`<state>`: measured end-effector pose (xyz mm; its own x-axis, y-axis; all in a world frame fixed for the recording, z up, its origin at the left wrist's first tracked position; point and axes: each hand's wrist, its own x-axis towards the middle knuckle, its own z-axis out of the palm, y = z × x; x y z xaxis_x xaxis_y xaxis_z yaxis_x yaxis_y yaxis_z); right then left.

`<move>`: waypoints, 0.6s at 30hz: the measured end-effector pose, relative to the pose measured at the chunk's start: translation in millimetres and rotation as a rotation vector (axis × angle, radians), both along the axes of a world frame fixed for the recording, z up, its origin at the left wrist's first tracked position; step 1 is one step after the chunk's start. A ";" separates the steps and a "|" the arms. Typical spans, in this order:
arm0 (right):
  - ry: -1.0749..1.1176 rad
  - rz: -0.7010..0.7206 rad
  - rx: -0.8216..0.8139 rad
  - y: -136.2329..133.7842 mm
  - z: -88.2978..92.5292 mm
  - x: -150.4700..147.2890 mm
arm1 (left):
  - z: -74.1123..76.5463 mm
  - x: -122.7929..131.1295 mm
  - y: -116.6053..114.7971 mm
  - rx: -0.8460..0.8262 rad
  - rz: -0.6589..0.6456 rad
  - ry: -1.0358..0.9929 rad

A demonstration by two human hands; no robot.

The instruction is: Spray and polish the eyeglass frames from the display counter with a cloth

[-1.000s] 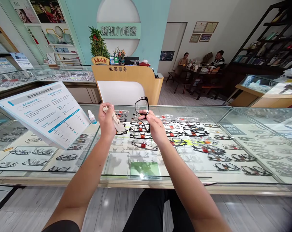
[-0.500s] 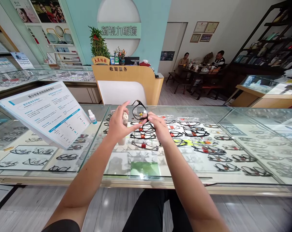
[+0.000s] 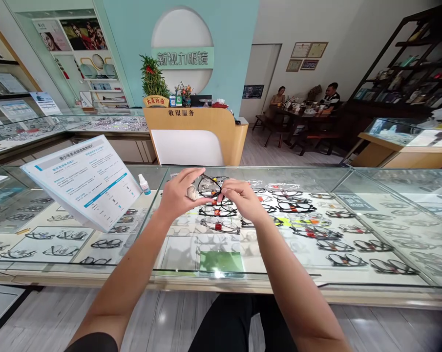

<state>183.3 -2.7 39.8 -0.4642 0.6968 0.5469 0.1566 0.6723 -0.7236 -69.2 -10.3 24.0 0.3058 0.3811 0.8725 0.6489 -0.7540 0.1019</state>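
Black-framed glasses point(image 3: 209, 187) are held up above the glass counter, between my two hands. My right hand point(image 3: 241, 196) pinches them near the middle of the frame with thumb and fingers. Around a crumpled whitish cloth point(image 3: 192, 192) curls my left hand point(image 3: 178, 193), its fingertips and thumb reaching toward the left side of the glasses. Beneath the glass top lie rows of glasses, several with red tags, such as the clear-framed pair point(image 3: 221, 226) just below my hands.
A printed sign point(image 3: 85, 181) leans on the counter point(image 3: 279, 289) at the left, beside a small white and blue bottle point(image 3: 144, 185). Beyond stands a wooden cash desk point(image 3: 199, 117). Two people sit at a dark table at the back right.
The glasses have tilted flatter and come lower in view, with my right hand further over them. My left fingers have moved closer to the frame. The camera view has shifted slightly upward.
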 end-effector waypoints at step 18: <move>0.029 -0.509 0.609 -34.4 102.4 -9.7 | 112.2 3.7 -20.7 0.295 0.255 -0.412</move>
<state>173.6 -37.0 142.2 -0.1491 0.3936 0.9071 0.5376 0.8022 -0.2597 -65.5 -31.0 136.2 -0.1523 0.1204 0.9810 0.7657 -0.6133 0.1941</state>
